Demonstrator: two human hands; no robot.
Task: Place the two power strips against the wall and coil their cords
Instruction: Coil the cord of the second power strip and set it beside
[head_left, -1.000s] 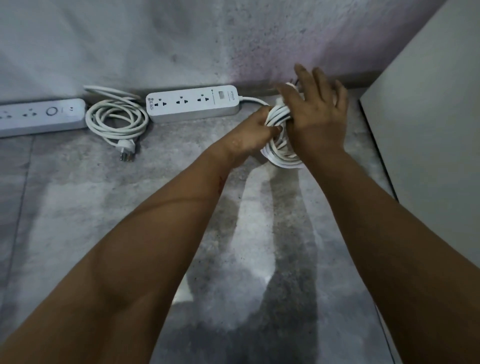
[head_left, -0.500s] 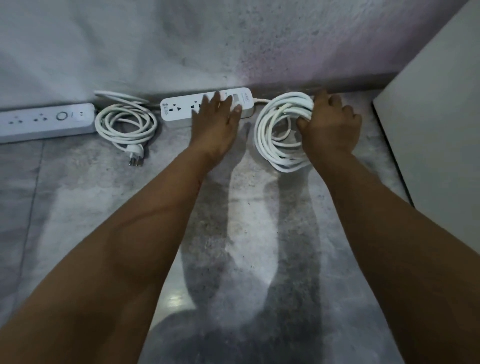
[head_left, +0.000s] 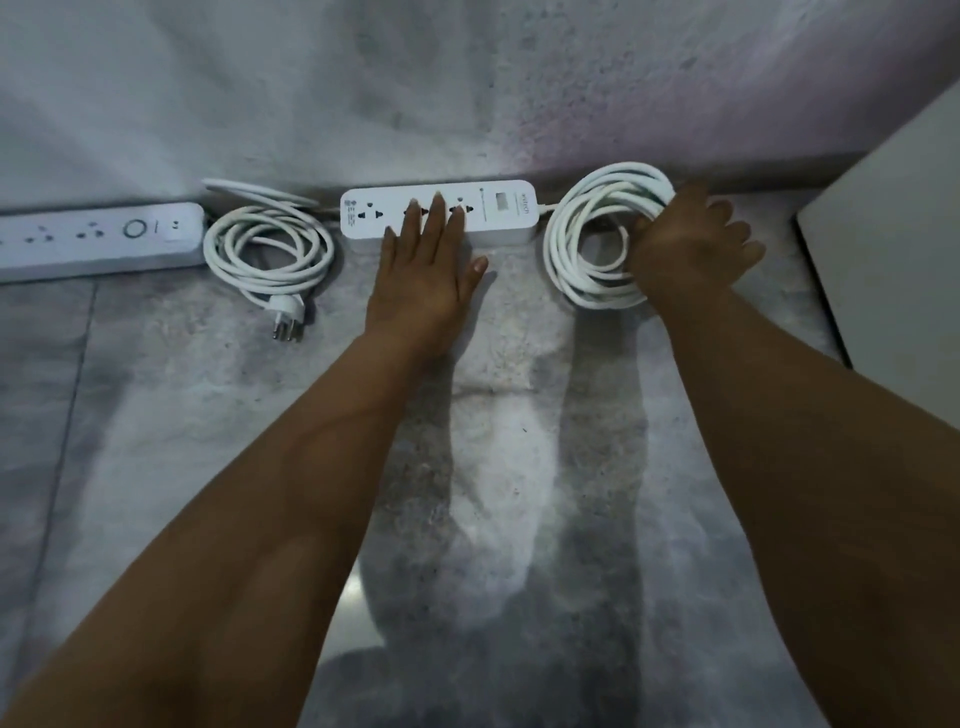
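Note:
Two white power strips lie along the foot of the wall. The right power strip (head_left: 498, 208) has my left hand (head_left: 423, 280) flat against it, fingers spread over its sockets. To its right lies its coiled cord (head_left: 582, 234), whose right side my right hand (head_left: 691, 244) grips. The left power strip (head_left: 98, 239) lies at the far left. Beside it sits its own coiled cord (head_left: 267, 249), with the plug (head_left: 288, 314) pointing toward me.
The grey wall (head_left: 467, 93) runs across the top. A pale panel (head_left: 893, 249) stands at the right, close to the right coil. The mottled grey floor (head_left: 519, 395) stretches toward me between my forearms.
My left hand left the cord bundle and went flat onto the right power strip. My right hand lowered the coil to the floor by the wall, keeping its grip on it.

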